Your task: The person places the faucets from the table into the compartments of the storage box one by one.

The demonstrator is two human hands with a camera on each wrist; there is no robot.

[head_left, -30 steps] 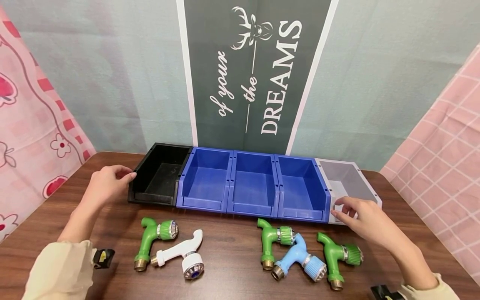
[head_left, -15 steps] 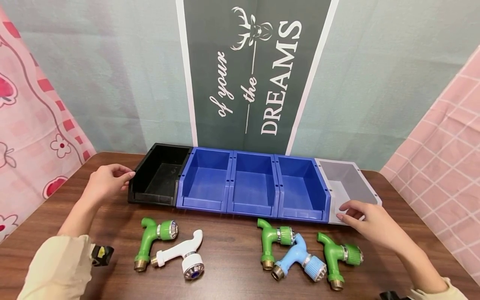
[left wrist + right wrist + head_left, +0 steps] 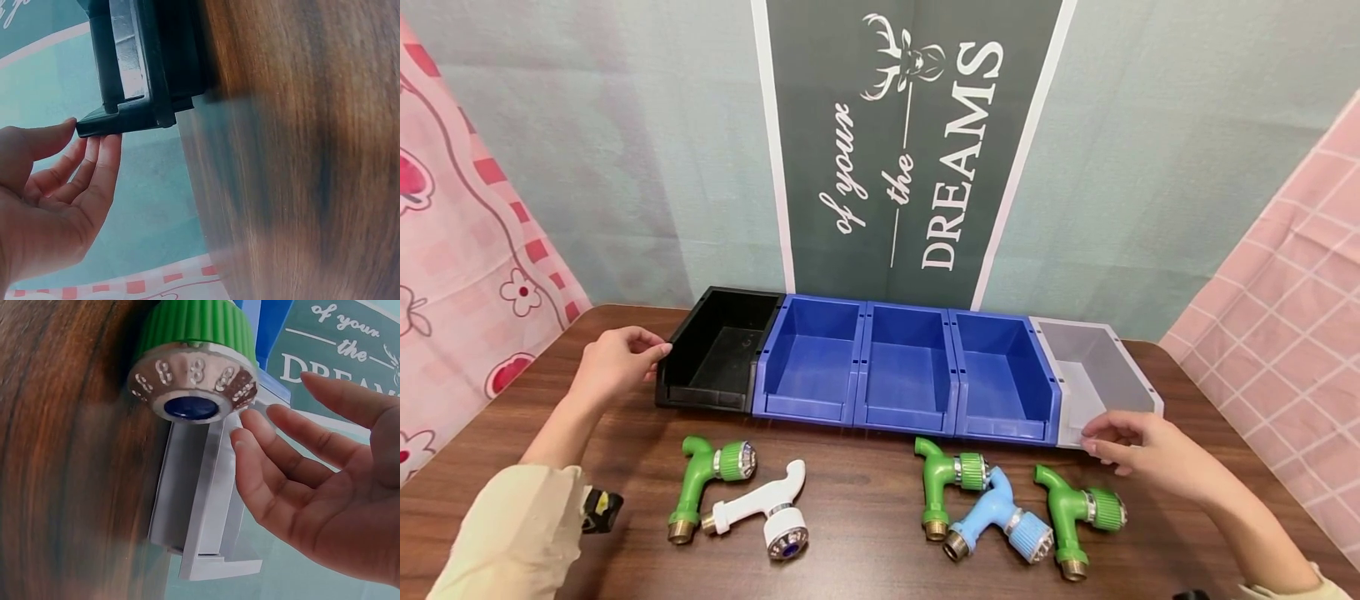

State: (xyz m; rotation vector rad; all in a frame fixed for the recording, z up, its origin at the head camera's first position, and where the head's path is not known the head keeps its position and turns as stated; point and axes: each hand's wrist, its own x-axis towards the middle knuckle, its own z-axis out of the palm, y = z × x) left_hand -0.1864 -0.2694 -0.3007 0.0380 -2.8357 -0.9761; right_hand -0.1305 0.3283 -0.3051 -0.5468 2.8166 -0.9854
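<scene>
My left hand (image 3: 613,362) is at the left outer side of a black bin (image 3: 722,392). In the left wrist view, its thumb tip meets the bin's rim and the fingertips (image 3: 109,147) rest against the outer wall, not curled round it. My right hand (image 3: 1142,450) is at the front of a light grey bin (image 3: 1075,417), fingers loosely bent with nothing between them. Below it lies a green tap (image 3: 1063,517), whose knob (image 3: 197,328) looms in the right wrist view. Beside that tap are a light blue tap (image 3: 996,512) and another green tap (image 3: 934,492).
Three blue bins (image 3: 906,404) stand in a row between the black and grey ones. At left on the wooden table (image 3: 850,517) lie a green tap (image 3: 696,483) and a white tap (image 3: 760,500). A printed curtain (image 3: 700,167) hangs behind.
My right hand has moved down and slightly right along the front of the grey bin. The left hand has stayed at the black bin; bins and taps have not moved.
</scene>
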